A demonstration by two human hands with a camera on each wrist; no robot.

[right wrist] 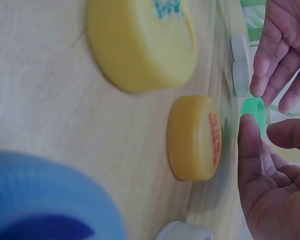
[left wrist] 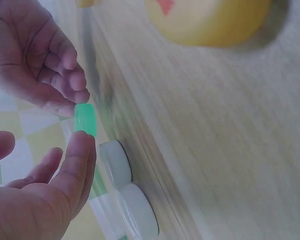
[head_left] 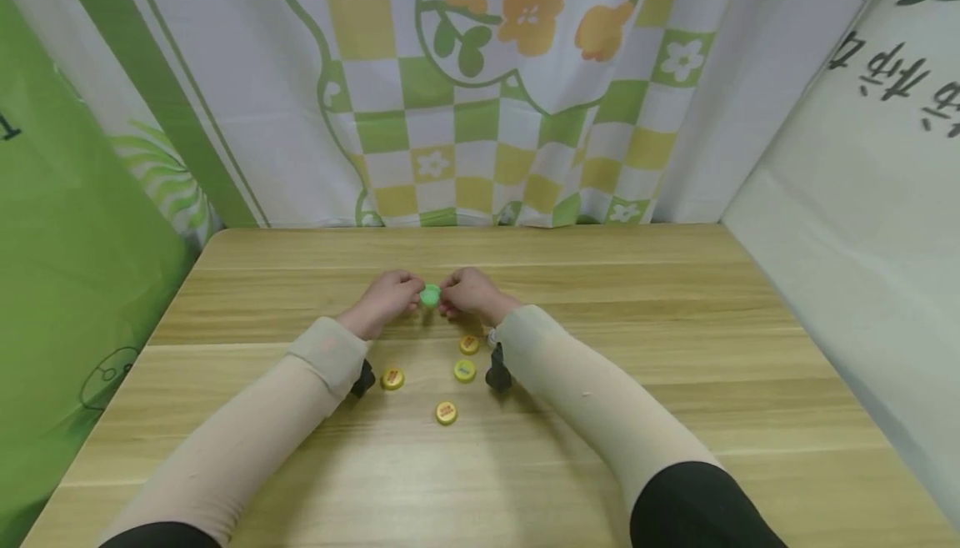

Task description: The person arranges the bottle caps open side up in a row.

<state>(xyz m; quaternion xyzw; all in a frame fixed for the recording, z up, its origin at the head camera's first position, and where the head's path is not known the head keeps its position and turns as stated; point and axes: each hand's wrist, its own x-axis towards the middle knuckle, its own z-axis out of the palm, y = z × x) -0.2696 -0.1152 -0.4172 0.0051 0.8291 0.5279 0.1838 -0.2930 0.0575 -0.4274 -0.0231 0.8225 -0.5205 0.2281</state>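
Observation:
A small green bottle cap (head_left: 430, 295) is between the fingertips of both hands, above the table. My right hand (head_left: 472, 294) pinches its right side with thumb and finger. From the left, my left hand (head_left: 390, 298) touches it with nearly straight fingertips (left wrist: 81, 142); the left thumb stands apart in the left wrist view. Closer to me lie several yellow bottle caps: one with red print (right wrist: 195, 137) below the right hand, one with greenish print (head_left: 464, 371), one left (head_left: 392, 378) and one nearest (head_left: 446, 413).
Two white caps (left wrist: 135, 210) lie on the wooden table (head_left: 637, 298) beyond the left hand. A blue cap (right wrist: 50, 185) and a whitish cap (right wrist: 182, 232) are near the right wrist, mostly hidden by that arm in the head view. A patterned curtain (head_left: 480, 139) hangs behind the table.

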